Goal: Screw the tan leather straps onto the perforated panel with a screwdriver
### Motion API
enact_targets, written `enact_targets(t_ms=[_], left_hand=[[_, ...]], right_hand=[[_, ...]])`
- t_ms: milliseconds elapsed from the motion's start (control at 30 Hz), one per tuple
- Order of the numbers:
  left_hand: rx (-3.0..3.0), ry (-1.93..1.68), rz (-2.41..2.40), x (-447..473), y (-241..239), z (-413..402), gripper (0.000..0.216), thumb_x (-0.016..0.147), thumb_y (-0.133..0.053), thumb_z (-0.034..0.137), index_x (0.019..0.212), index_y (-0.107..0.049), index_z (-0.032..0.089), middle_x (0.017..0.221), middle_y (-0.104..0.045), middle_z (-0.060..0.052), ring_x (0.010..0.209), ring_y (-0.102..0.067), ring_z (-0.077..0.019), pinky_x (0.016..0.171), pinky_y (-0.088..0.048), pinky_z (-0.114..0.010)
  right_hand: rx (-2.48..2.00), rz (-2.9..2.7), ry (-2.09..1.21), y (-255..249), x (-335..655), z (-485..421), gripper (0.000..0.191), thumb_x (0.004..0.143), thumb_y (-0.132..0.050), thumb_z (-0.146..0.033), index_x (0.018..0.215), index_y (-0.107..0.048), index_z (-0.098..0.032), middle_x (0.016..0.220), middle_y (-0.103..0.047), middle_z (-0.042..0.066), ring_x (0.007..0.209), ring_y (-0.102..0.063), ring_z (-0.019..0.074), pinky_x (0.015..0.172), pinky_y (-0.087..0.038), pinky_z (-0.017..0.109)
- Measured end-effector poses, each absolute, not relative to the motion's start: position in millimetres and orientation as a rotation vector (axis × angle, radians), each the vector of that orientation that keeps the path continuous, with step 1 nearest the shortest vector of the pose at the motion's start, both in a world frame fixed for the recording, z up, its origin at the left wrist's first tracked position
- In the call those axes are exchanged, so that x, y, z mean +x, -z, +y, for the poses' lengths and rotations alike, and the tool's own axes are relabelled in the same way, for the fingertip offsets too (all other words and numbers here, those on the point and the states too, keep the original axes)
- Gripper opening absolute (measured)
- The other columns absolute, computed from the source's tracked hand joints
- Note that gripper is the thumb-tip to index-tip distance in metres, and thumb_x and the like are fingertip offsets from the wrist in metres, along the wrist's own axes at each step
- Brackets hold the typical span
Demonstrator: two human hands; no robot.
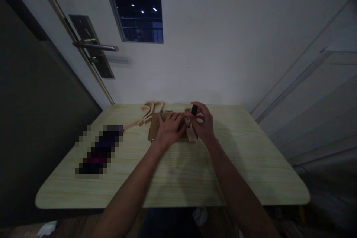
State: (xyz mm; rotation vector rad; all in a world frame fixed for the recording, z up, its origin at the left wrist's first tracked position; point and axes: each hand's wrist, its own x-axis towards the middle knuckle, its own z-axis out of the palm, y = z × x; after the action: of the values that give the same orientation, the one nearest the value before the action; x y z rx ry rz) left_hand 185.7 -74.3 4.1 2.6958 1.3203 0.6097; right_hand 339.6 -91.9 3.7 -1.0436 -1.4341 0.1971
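Observation:
My left hand (170, 129) rests palm down with its fingers spread on a flat brown piece (153, 130), which looks like cardboard or dark wood. The tip of its index finger reaches close to my right hand (204, 122). That hand pinches a small black block-shaped object (194, 109) in its raised fingers; its exact kind is too dark to make out. Below the right fingers, a pale wooden strip (191, 134) lies at the right end of the brown piece. Much of the brown piece is covered by my left hand.
Curved pale wooden pieces (150, 109) lie at the table's back edge, with a wooden stick (131, 125) pointing left. A blurred-out dark item (100, 150) is on the left of the light wood table (251, 178). Behind stands a white door with a metal handle (96, 47).

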Motion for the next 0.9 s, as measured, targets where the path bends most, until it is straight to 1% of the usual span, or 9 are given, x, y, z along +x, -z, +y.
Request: enact_targets(t_ms=[133, 200, 267, 333, 433, 567, 700, 833, 900], left_hand=[[2.693, -0.623, 1.314, 185.5, -5.1, -74.8, 0.032, 0.098, -0.042, 0.042, 0.127, -0.049, 0.029, 0.135, -0.057, -0.005, 0.13, -0.044, -0.0285, 0.112, -0.01, -0.074], [2.688, -0.634, 1.308, 185.5, -6.1, -75.4, 0.032, 0.098, -0.042, 0.041, 0.127, -0.049, 0.029, 0.134, -0.058, -0.005, 0.13, -0.044, -0.0284, 0.112, -0.01, -0.075], [2.685, -0.641, 1.296, 185.6, -6.8, -75.8, 0.031, 0.098, -0.042, 0.041, 0.126, -0.049, 0.03, 0.134, -0.058, -0.004, 0.13, -0.044, -0.028, 0.111, -0.01, -0.075], [2.683, -0.648, 1.293, 185.7, -6.9, -75.9, 0.031, 0.098, -0.041, 0.041, 0.126, -0.049, 0.03, 0.134, -0.058, -0.004, 0.13, -0.045, -0.0278, 0.111, -0.01, -0.075], [2.68, -0.649, 1.293, 185.9, -6.0, -75.5, 0.032, 0.099, -0.039, 0.042, 0.127, -0.049, 0.029, 0.134, -0.058, -0.004, 0.13, -0.045, -0.0278, 0.111, -0.01, -0.075], [2.687, -0.634, 1.293, 185.8, -5.1, -74.8, 0.033, 0.098, -0.041, 0.041, 0.128, -0.047, 0.029, 0.136, -0.057, -0.005, 0.131, -0.044, -0.028, 0.111, -0.011, -0.075], [2.691, -0.609, 1.304, 186.0, -6.1, -75.5, 0.033, 0.099, -0.04, 0.041, 0.128, -0.047, 0.029, 0.137, -0.056, -0.005, 0.131, -0.043, -0.028, 0.111, -0.012, -0.074], [2.703, -0.606, 1.307, 186.3, -6.9, -76.4, 0.033, 0.098, -0.04, 0.041, 0.128, -0.047, 0.028, 0.137, -0.056, -0.006, 0.131, -0.043, -0.0288, 0.11, -0.013, -0.076], [2.707, -0.611, 1.308, 186.1, -6.9, -76.2, 0.033, 0.098, -0.041, 0.041, 0.129, -0.047, 0.028, 0.136, -0.057, -0.006, 0.131, -0.044, -0.0287, 0.11, -0.013, -0.076]], right_hand=[[-1.029, -1.483, -0.209, -8.2, 339.3, -96.9, 0.032, 0.09, -0.058, -0.04, 0.121, -0.057, -0.033, 0.106, -0.065, 0.004, 0.088, -0.063, 0.016, 0.064, -0.057, 0.027], [-1.004, -1.498, -0.225, -9.8, 338.9, -98.8, 0.031, 0.095, -0.05, -0.041, 0.123, -0.056, -0.032, 0.116, -0.064, 0.005, 0.099, -0.063, 0.0177, 0.072, -0.058, 0.03], [-0.979, -1.506, -0.25, -10.2, 338.7, -99.4, 0.033, 0.097, -0.043, -0.043, 0.125, -0.055, -0.031, 0.119, -0.065, 0.006, 0.105, -0.064, 0.0188, 0.081, -0.057, 0.035], [-0.96, -1.508, -0.279, -9.3, 338.9, -98.9, 0.035, 0.099, -0.038, -0.045, 0.127, -0.054, -0.031, 0.115, -0.068, 0.006, 0.102, -0.066, 0.0186, 0.088, -0.056, 0.038], [-0.945, -1.515, -0.31, -7.2, 339.4, -98.1, 0.036, 0.099, -0.036, -0.045, 0.129, -0.052, -0.032, 0.108, -0.07, 0.005, 0.094, -0.068, 0.017, 0.088, -0.055, 0.037], [-0.966, -1.532, -0.304, -6.3, 339.9, -98.7, 0.035, 0.1, -0.036, -0.042, 0.131, -0.05, -0.033, 0.117, -0.068, 0.005, 0.095, -0.067, 0.0163, 0.089, -0.054, 0.036], [-0.984, -1.561, -0.289, -7.0, 339.9, -98.8, 0.036, 0.099, -0.038, -0.039, 0.132, -0.049, -0.031, 0.117, -0.068, 0.006, 0.093, -0.067, 0.016, 0.082, -0.056, 0.034], [-1.009, -1.546, -0.215, -6.0, 339.5, -96.0, 0.035, 0.095, -0.05, -0.038, 0.129, -0.052, -0.029, 0.099, -0.067, 0.003, 0.077, -0.064, 0.0136, 0.063, -0.054, 0.026], [-1.018, -1.513, -0.152, -4.8, 339.5, -94.2, 0.036, 0.092, -0.057, -0.037, 0.126, -0.055, -0.03, 0.093, -0.065, 0.001, 0.07, -0.059, 0.0123, 0.058, -0.052, 0.025]])
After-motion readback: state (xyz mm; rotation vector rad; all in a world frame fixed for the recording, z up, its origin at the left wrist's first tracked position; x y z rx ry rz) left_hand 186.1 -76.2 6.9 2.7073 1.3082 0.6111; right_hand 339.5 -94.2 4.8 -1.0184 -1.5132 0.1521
